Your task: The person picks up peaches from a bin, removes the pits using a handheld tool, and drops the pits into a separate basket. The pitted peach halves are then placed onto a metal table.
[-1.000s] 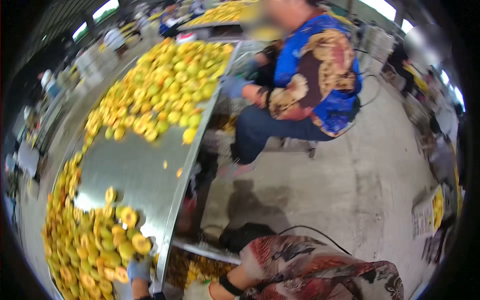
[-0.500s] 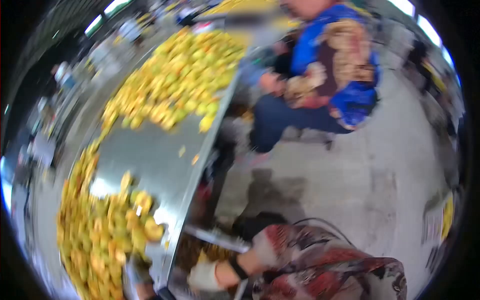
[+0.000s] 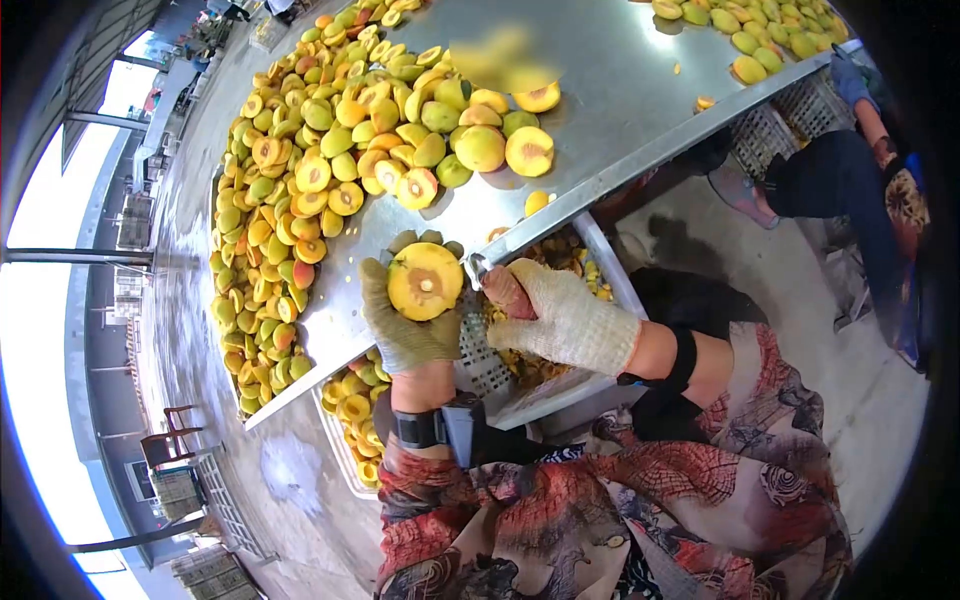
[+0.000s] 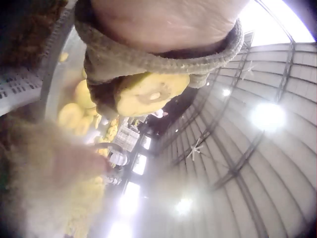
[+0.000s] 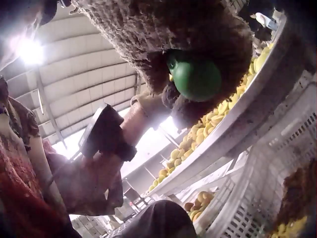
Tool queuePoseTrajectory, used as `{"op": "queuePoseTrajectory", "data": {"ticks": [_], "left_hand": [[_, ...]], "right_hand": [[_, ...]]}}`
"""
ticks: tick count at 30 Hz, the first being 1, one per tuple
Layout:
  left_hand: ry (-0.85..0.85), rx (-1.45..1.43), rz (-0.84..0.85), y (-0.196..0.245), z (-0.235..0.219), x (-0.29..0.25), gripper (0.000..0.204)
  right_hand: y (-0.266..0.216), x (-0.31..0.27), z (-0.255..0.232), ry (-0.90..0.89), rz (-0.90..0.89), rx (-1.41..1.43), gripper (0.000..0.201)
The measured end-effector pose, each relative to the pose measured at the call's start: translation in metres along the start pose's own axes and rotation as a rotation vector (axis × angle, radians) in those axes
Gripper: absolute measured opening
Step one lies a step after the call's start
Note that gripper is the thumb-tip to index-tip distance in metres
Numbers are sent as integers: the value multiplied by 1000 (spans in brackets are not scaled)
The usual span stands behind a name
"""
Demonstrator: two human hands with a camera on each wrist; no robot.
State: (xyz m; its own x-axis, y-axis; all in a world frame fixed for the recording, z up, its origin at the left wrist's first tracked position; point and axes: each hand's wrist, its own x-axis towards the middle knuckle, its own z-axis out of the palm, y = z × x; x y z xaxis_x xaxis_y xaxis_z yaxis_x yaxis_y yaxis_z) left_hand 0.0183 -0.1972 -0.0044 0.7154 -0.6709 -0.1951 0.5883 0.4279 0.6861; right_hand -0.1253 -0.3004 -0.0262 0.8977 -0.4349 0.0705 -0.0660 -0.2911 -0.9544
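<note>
My gloved left hand (image 3: pixel 415 330) holds a halved yellow fruit (image 3: pixel 425 282), cut face and pit area showing, above the metal table's edge. That fruit half (image 4: pixel 151 94) also shows beneath the glove cuff (image 4: pixel 158 62) in the left wrist view. My right hand (image 3: pixel 575 320), in a pale glove, grips a tool by its reddish-brown handle (image 3: pixel 508 292); its curved metal tip (image 3: pixel 478 268) is close beside the fruit. In the right wrist view, a green rounded handle end (image 5: pixel 198 80) sticks out of the right glove (image 5: pixel 173 34).
Many halved fruits (image 3: pixel 330 140) are heaped on the metal table (image 3: pixel 600 110). Under its edge stands a crate (image 3: pixel 610 260) with scraps, and another crate (image 3: pixel 345 470) of fruit is at the left. A seated person's leg (image 3: pixel 820 185) is at the right.
The head view has swung round. My left hand has moved from the fruit heap to beside my right hand and holds a fruit half up. The tool in my right hand now shows clearly.
</note>
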Motion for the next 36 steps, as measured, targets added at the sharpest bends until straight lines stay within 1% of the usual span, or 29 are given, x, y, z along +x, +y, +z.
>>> {"op": "queuePoseTrajectory", "data": {"ticks": [2,3,4,5,6,8,10,11,13,14,16,17,18,19,20,21,22,24,25,26,28,29,30,32,33,34,35,36], "left_hand": [[-1,38,81,-9,-1,-5,53],[4,37,76,-11,-1,-7,53],[-28,74,119,-14,-1,-10,52],[-62,108,162,-17,-1,-12,52],[-62,104,156,-19,1,-14,52],[-75,190,193,-23,5,-19,50],[-89,174,179,-25,4,-19,49],[-101,163,173,-24,4,-18,48],[-112,166,169,-21,2,-16,48],[-119,172,158,-19,1,-15,47],[-103,128,135,-17,-1,-16,47],[-88,87,114,-16,-2,-17,47],[-84,90,114,-14,-4,-17,47],[-72,8,102,-13,-6,-14,47],[-61,-75,89,-13,-7,-13,48],[-4,-79,92,-14,-7,-12,52],[-14,-81,91,-16,-6,-11,52],[-37,-46,160,-22,-1,-11,56],[-48,34,190,-25,2,-12,59],[-47,111,191,-28,7,-17,59],[0,221,149,-33,13,-24,58],[-5,220,135,-35,11,-25,58],[-20,273,130,-35,8,-24,58],[-30,326,120,-35,5,-24,58],[4,286,76,-32,4,-24,57],[42,248,37,-29,2,-25,56],[149,195,0,-26,-3,-24,53],[158,200,7,-23,-9,-21,53]], "right_hand": [[-2,1,2,-58,91,114,45],[-2,2,3,-119,150,231,48],[-2,2,6,-117,159,232,48],[-1,2,9,-114,179,356,49],[1,3,12,-110,198,479,50],[3,4,14,-92,189,506,52],[-4,5,8,-87,180,415,49],[-6,4,6,-85,179,413,49],[-7,2,6,-12,3,63,44],[-6,2,6,-14,1,63,44],[-3,-1,6,-38,-139,-90,42],[-4,-3,6,-40,-138,-89,42],[-6,-4,6,-36,-64,-36,42],[-7,-6,7,-32,10,15,41],[-6,-6,9,-32,11,16,41],[-4,-5,11,-46,65,66,44],[-2,-3,12,-55,115,111,48],[-1,2,13,-104,131,306,52],[-1,3,14,-116,182,376,52],[-1,6,14,-103,176,371,52],[0,10,14,-40,236,601,50],[3,14,10,64,134,388,46],[5,17,7,76,144,386,46],[5,20,4,218,-10,94,42],[9,23,6,260,-128,89,39],[8,21,5,252,-128,97,39],[1,19,1,193,-46,75,44],[-2,16,-1,135,35,53,50]]}}
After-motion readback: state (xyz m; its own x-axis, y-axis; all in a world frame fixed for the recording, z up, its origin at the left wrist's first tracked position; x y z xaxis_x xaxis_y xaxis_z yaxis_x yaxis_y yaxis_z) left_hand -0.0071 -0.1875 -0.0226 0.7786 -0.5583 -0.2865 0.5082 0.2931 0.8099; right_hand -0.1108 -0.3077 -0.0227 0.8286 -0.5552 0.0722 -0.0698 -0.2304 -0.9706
